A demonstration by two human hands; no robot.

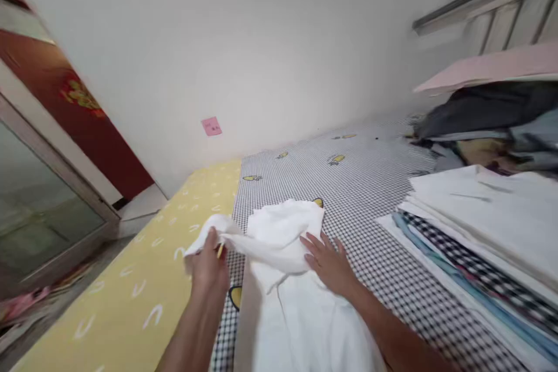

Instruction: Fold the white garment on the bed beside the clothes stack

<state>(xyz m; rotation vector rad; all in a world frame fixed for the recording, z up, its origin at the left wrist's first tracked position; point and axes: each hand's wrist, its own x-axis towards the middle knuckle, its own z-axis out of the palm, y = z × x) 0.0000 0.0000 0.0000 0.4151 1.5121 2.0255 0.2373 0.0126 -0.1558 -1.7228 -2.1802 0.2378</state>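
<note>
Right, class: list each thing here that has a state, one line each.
white garment, lying rumpled on the checked sheet
left hand, shut on the white garment's edge
right hand, open, flat on the white garment
stack of clothes, folded
dark clothes, heaped unfolded
pink note, stuck to wall

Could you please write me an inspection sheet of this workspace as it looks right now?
Surface: checked sheet with small yellow prints; a yellow sheet lies beside it on the left.
Things in hand: white garment spread on the checked sheet, its upper part bunched.
Clutter: stack of folded clothes at the right; dark clothes pile behind it.
Hands: left hand closed on an end of the garment; right hand open and flat on it.
Cables: nothing seen.
Surroundings: white wall with a pink note; red door at the left.
</note>
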